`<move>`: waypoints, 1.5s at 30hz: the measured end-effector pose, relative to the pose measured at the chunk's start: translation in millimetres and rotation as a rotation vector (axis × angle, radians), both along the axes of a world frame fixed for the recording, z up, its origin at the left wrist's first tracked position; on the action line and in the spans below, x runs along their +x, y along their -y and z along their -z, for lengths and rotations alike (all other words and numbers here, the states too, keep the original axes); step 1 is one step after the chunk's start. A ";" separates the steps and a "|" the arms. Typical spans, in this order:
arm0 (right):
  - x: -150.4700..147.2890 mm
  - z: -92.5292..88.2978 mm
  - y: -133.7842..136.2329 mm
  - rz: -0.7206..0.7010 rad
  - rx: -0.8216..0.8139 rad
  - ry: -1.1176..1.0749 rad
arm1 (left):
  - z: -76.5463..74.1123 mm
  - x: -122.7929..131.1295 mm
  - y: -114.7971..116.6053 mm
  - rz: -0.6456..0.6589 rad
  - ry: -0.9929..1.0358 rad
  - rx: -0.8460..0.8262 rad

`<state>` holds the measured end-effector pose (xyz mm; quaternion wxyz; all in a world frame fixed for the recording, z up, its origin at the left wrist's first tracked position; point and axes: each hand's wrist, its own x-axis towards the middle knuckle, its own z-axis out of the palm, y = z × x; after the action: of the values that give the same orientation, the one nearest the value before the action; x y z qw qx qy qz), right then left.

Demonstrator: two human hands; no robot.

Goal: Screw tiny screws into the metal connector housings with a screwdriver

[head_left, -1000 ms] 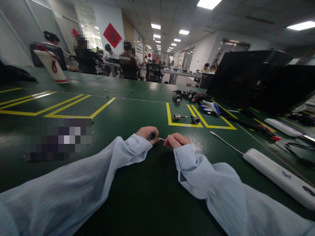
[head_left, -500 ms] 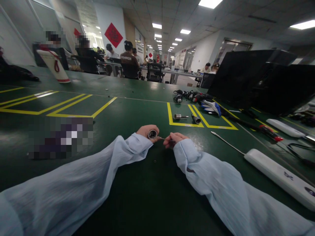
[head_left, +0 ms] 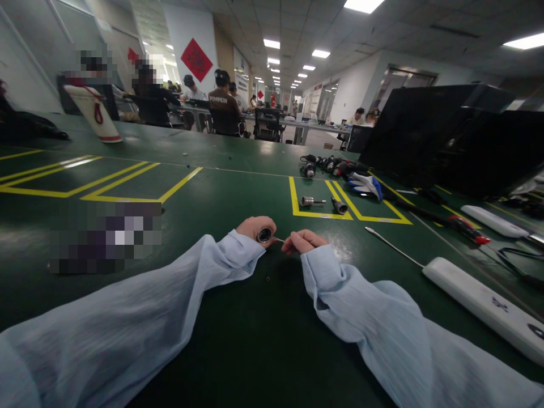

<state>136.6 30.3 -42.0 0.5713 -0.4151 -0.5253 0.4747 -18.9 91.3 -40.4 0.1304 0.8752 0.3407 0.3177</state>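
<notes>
My left hand [head_left: 251,228] is closed round a cylindrical metal connector [head_left: 264,235], its open round end turned towards me. A thin metal rod [head_left: 278,240] runs from beside the connector to the fingertips of my right hand [head_left: 304,241], which pinch it. Whether the rod's far end enters the connector or only touches its side, I cannot tell. A tiny ring-shaped piece [head_left: 268,279] lies on the green table [head_left: 272,340] just below my hands. Beyond them, a metal connector part with a thin stem [head_left: 312,202] and a dark metal sleeve [head_left: 339,206] lie inside yellow tape outlines.
Cabled connectors [head_left: 310,169], a blue-and-white glove [head_left: 364,186] and a red-and-black handled tool [head_left: 467,229] lie at the right. Nearer is a white device with a thin metal tip [head_left: 476,300]. Black monitors [head_left: 433,133] stand behind. A white cup [head_left: 94,113] stands far left; people sit beyond.
The connector's open end has turned slightly in my left hand. My right hand has shifted a little, with its fingers more closely drawn together on the rod. The table items have not moved.
</notes>
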 end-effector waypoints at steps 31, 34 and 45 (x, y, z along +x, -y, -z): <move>12.0 11.2 -19.7 -0.115 -0.201 -0.375 | 2.6 -1.0 -2.5 -0.032 0.238 -0.249; 15.0 12.1 -24.4 -0.160 -0.242 -0.421 | -1.3 -1.1 1.0 -0.008 0.217 -0.243; 24.4 9.9 -27.4 -0.312 -0.269 -0.588 | 0.7 -5.3 20.3 0.179 0.136 -0.146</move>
<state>160.9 57.7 -51.9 0.5588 -0.2473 -0.3283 0.7203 -24.2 71.0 -41.1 0.2443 0.8668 0.2738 0.3377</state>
